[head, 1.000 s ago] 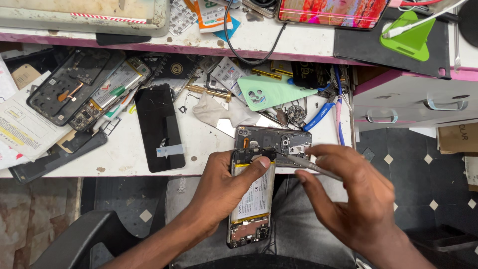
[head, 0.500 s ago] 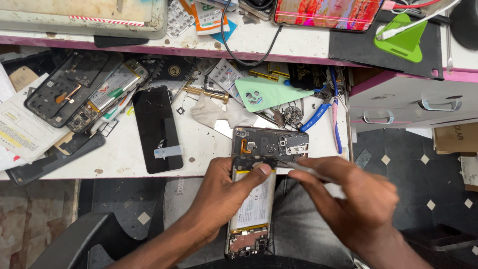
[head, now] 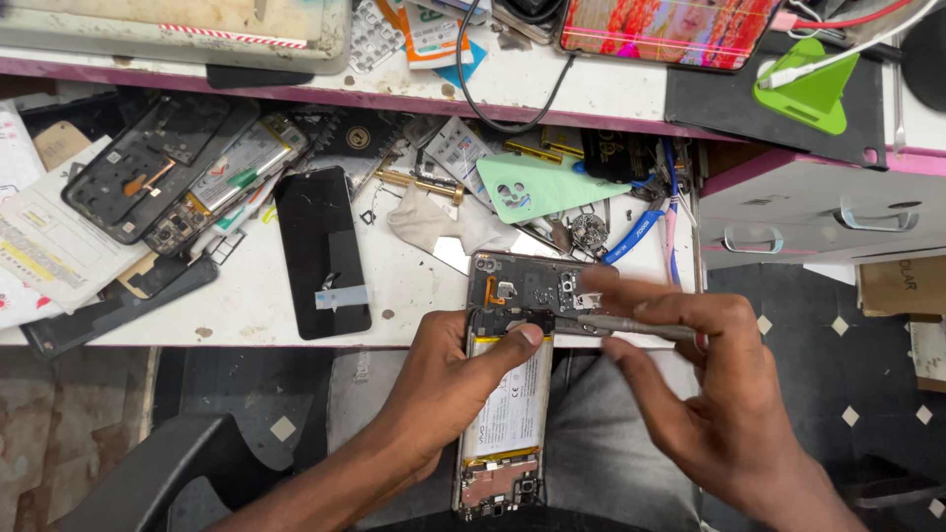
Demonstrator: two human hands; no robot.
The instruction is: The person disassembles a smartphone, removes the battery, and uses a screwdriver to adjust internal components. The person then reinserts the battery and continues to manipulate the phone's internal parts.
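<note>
Left hand (head: 443, 389) clamps opened phone (head: 512, 384) over lap, thumb bracing it steady; right hand (head: 709, 394) pinches screwdriver (head: 621, 326) closed, tip at far-end board.

Both forearms were bare up to the lower edge of the frame, with no sleeve or cuff in view. The left hand (head: 443, 379) wore no glove, ring or wristband, and its thumbnail was short and pale. The right hand (head: 714, 394) was likewise ungloved, without a watch or bracelet at the wrist, and its knuckles showed creased folds. Below the hands, the person's lap was covered by grey trousers (head: 591, 453) of a plain woven cloth, slightly faded, with soft wrinkles running across the thigh.
</note>
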